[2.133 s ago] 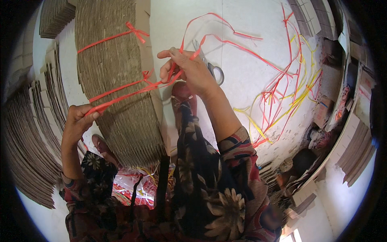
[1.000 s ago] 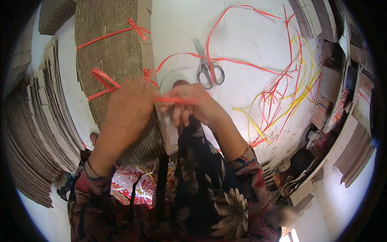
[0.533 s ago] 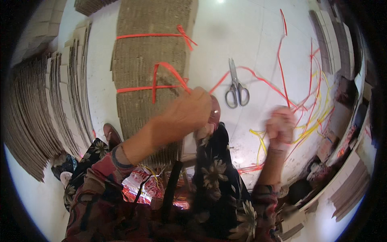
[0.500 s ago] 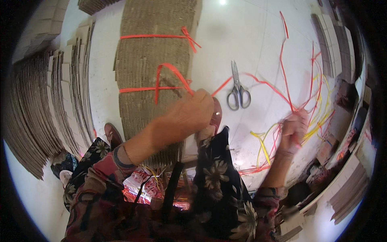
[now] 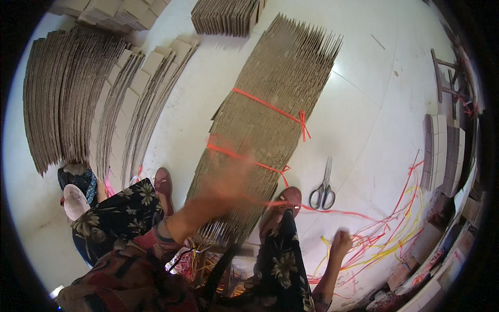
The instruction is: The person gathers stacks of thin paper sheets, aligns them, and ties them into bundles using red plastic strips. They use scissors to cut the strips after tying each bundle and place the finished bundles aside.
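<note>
A bundle of cardboard sheets (image 5: pixel 280 78) packed on edge lies between my feet, bound by two knotted red straps, the far strap (image 5: pixel 265 104) and the near strap (image 5: pixel 215 148). My left hand (image 5: pixel 228 177), smeared by motion, is over the bundle's near part. A loose red strap (image 5: pixel 332 210) runs out of it to the right, past my shoe. On the right my right hand (image 5: pixel 341 242) is closed beside a tangle of red and yellow straps (image 5: pixel 384 244); what its fingers hold, if anything, is hidden. Scissors (image 5: pixel 323 192) with dark handles lie shut on the floor between.
Tall rows of cardboard sheets (image 5: pixel 67 93) stand at the left. Another cardboard stack (image 5: pixel 226 18) is at the far end. At the right are more cardboard pieces (image 5: pixel 442 151) and a wooden frame (image 5: pixel 439 78). My shoe (image 5: pixel 288 200) rests beside the bundle.
The view has turned, so the bundle now slants. My left hand has moved leftward over the bundle, drawing the loose red strap along. My right hand has come nearer, apart from most of the tangle.
</note>
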`<state>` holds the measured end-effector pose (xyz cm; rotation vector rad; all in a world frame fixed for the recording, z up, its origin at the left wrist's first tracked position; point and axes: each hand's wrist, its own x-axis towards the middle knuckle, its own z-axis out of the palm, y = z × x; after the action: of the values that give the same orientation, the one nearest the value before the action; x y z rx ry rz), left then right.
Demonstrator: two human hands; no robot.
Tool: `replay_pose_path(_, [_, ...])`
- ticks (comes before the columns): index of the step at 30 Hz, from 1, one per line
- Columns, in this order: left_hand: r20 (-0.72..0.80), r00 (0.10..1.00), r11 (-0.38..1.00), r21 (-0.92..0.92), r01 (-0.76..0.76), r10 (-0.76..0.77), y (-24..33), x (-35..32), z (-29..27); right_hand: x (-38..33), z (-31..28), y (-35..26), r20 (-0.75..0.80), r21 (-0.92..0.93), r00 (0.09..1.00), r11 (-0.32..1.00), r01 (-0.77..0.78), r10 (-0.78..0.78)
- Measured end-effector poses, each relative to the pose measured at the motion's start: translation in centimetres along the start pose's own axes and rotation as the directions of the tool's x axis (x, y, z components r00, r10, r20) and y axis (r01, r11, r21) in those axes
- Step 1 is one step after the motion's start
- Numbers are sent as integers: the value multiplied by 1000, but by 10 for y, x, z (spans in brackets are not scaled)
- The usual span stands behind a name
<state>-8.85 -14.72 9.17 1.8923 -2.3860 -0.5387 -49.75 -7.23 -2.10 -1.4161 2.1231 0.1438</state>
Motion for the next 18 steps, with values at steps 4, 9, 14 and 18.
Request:
replay_pose_path(4, [-73, 835, 826, -219, 520, -545, -61, -34, 9, 34, 4, -133, -140, 703, 896, 595, 390, -422])
replay_pose_path(9, [452, 766, 780, -210, 589, -457, -89, -83, 50, -3, 88, -177, 423, 600, 577, 693, 400, -699])
replay_pose_path(14, [381, 840, 741, -414, 528, -386, -89, -71, 65, -12, 92, -184, 404, 685, 664, 689, 236, -629])
replay_pose_path(18, [167, 914, 802, -439, 405, -370, -121, -8, 75, 38, 46, -244, 157, 684, 784, 639, 353, -601])
